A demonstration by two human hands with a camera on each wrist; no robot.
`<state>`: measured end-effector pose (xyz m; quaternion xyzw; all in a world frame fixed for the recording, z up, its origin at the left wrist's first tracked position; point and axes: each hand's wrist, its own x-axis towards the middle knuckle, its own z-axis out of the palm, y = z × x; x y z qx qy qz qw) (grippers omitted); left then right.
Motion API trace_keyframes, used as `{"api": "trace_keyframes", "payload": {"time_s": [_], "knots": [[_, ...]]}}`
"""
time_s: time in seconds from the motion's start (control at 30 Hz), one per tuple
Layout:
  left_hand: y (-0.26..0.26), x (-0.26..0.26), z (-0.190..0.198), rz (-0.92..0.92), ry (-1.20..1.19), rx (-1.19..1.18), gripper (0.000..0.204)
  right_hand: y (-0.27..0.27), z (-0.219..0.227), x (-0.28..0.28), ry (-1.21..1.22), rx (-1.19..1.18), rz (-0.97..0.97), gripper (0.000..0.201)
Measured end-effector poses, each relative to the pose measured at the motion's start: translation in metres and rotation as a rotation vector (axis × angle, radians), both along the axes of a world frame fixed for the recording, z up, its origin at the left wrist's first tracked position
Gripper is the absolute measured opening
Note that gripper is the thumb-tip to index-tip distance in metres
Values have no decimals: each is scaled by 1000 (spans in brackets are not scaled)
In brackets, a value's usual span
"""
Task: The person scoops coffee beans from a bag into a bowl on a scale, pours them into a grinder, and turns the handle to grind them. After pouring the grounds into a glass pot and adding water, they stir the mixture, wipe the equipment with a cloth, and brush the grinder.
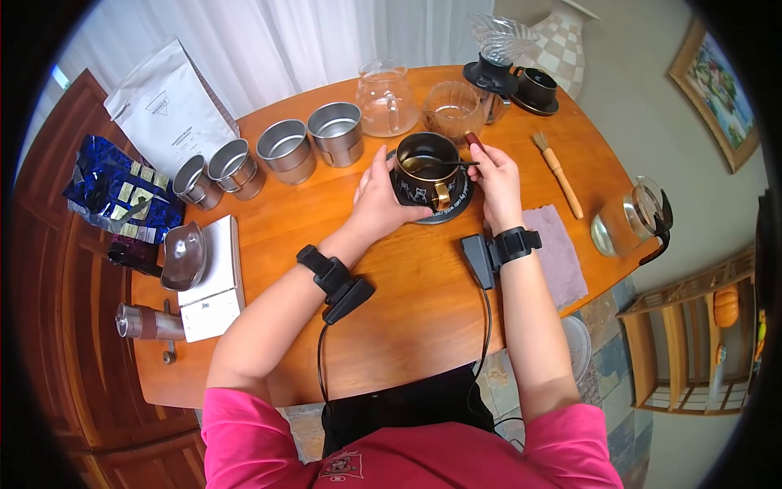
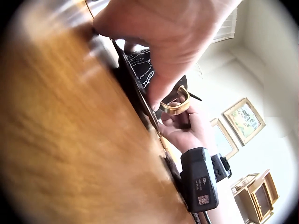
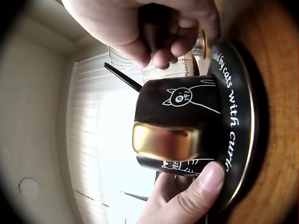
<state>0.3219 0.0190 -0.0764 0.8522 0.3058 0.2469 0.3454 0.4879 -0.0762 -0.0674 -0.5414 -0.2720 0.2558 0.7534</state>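
Observation:
A black cup (image 1: 417, 186) with white cat drawings and a gold handle (image 3: 166, 141) stands on a black saucer (image 3: 238, 140) with white lettering. Dark liquid shows inside, and a black spoon (image 3: 122, 77) leans out over the rim. My left hand (image 1: 383, 196) holds the saucer at its left side, thumb on the rim close to the cup, fingers partly hidden. Just right of the cup, my right hand (image 1: 498, 175) grips a dark brown handle (image 3: 154, 23), which lines up with the ribbed glass server (image 1: 454, 110) behind.
Several steel cups (image 1: 285, 147) and a glass carafe (image 1: 387, 98) line the back. Bags (image 1: 167, 106) and a hand grinder (image 1: 151, 322) are at left. A brush (image 1: 562, 179), a mauve cloth (image 1: 554, 253) and a glass kettle (image 1: 627, 224) lie to the right.

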Motion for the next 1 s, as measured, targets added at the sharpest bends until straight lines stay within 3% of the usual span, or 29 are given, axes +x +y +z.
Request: {"api": "trace_keyframes", "payload": {"time_s": [0.23, 0.4, 1.0], "knots": [[-5, -34, -7, -46, -31, 9, 116, -6, 10, -8, 113, -66, 39, 22], [-19, -72, -1, -68, -55, -11, 112, -8, 14, -18, -23, -82, 96, 24], [-43, -180, 22, 26, -18, -167, 101, -27, 47, -47, -87, 8, 95, 24]]}}
